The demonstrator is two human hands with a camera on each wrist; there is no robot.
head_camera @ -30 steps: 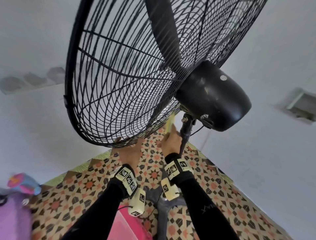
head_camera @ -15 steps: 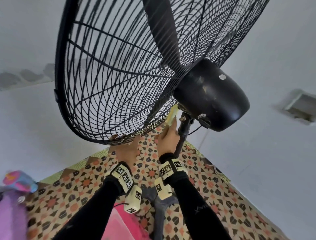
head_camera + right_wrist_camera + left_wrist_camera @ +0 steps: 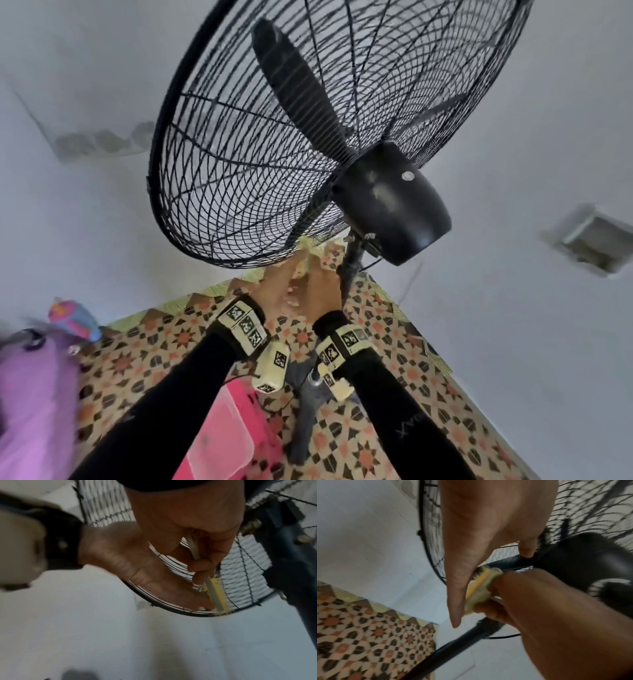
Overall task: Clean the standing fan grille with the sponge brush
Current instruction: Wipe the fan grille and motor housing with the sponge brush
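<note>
both hands raised under the fan grille (image 3: 239,171); right hand (image 3: 188,527) fingers curled round the sponge brush (image 3: 217,596), pressed on the lower rim; left hand (image 3: 488,520) fingers straight, touching the grille beside it

You had little legible writing in front of you. The right sleeve (image 3: 407,425) carried small pale lettering near the forearm, too blurred to spell out. The wristbands (image 3: 245,323) showed black-and-white square code markers, not words. The round badge (image 3: 407,176) on the motor housing (image 3: 394,205) was too small to read.
</note>
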